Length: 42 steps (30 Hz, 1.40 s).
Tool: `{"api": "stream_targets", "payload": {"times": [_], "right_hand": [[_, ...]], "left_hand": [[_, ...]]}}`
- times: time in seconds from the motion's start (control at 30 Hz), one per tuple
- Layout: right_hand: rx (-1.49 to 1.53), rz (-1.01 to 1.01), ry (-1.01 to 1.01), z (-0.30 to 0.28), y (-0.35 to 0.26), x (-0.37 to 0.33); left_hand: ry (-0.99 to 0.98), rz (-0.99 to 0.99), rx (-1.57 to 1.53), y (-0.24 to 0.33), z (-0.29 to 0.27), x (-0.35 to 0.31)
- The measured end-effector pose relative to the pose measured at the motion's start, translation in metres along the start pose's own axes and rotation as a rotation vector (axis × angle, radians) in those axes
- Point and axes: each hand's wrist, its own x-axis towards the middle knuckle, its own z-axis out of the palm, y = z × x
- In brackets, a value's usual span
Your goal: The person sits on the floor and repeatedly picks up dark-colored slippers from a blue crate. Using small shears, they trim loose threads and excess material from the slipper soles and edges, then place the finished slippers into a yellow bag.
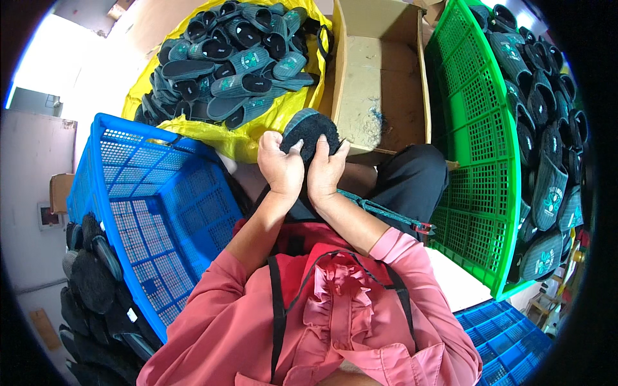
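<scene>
A dark slipper (309,128) with black fuzzy lining and a grey ribbed edge is gripped between my two hands, in front of my lap. My left hand (283,166) holds its left side, thumb pressed on the dark fuzzy surface. On the other side my right hand (327,167) grips it the same way, thumb on top. The fingers beneath the slipper are hidden. Just past it lies a yellow sack (257,143) heaped with grey slippers (225,67), several bearing green prints.
An open cardboard box (360,71) with lint inside stands ahead. To my left is a blue crate (154,212), with dark slippers (96,289) beside it. A green crate (473,167) rises at right, more slippers (547,161) beyond. A green cord (380,209) with a red end crosses my leg.
</scene>
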Motion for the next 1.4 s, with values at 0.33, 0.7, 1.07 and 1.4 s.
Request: {"api": "stream_targets", "payload": {"times": [0.33,0.7,1.07,1.4], "right_hand": [[0.189,0.192,-0.367,-0.020,-0.007,0.013],[0.072,0.315,-0.800,-0.046,-0.041,0.040],[-0.163,0.177,-0.813,-0.044,-0.045,0.046],[-0.195,-0.022,-0.603,-0.036,-0.009,0.035]], "left_hand": [[0.037,0.428,0.191,-0.005,-0.009,0.024],[-0.601,0.636,0.612,0.013,-0.032,0.080],[-0.828,0.788,0.822,0.025,0.005,0.112],[-0.799,0.895,0.672,0.027,0.000,0.096]]}}
